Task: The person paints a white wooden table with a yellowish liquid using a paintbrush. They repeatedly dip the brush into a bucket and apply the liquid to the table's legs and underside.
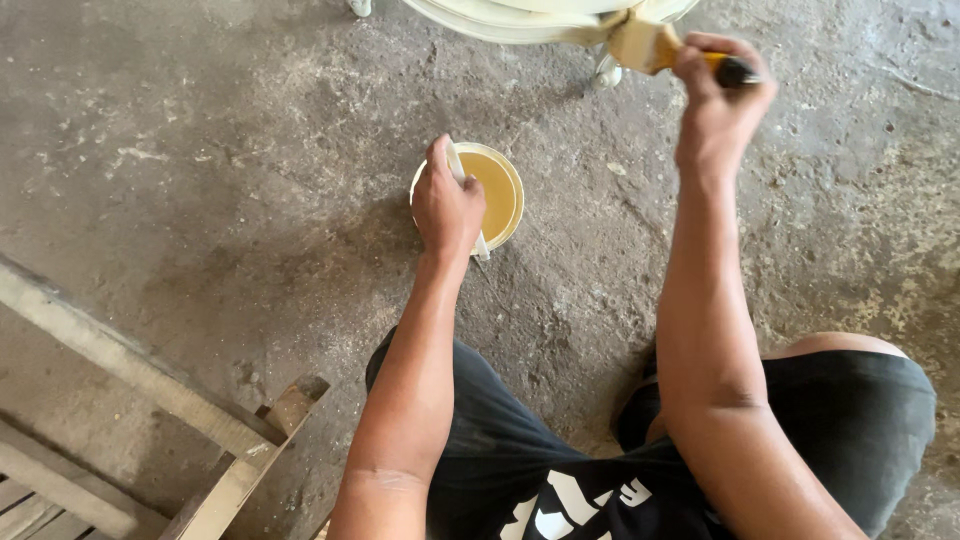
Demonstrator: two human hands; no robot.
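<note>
Black shorts [520,470] with white print sit closest to my view, both forearms reaching out over them toward the rough grey concrete floor [200,150]. My left hand [447,205] has its grip closed on the near rim of a small round white pot of tan liquid [495,195] — steadying it on the floor. Up and to the right of that grip, my right hand [715,95] is closed around a yellow-and-black-handled flat brush [660,48], bristles laid against the cream-painted curved edge of a furniture piece [520,20]. I judge the coating stroke is in hand; next calls for reloading the brush down-left at the pot. Pale wooden slats [120,440] lie well left of both grips.
</note>
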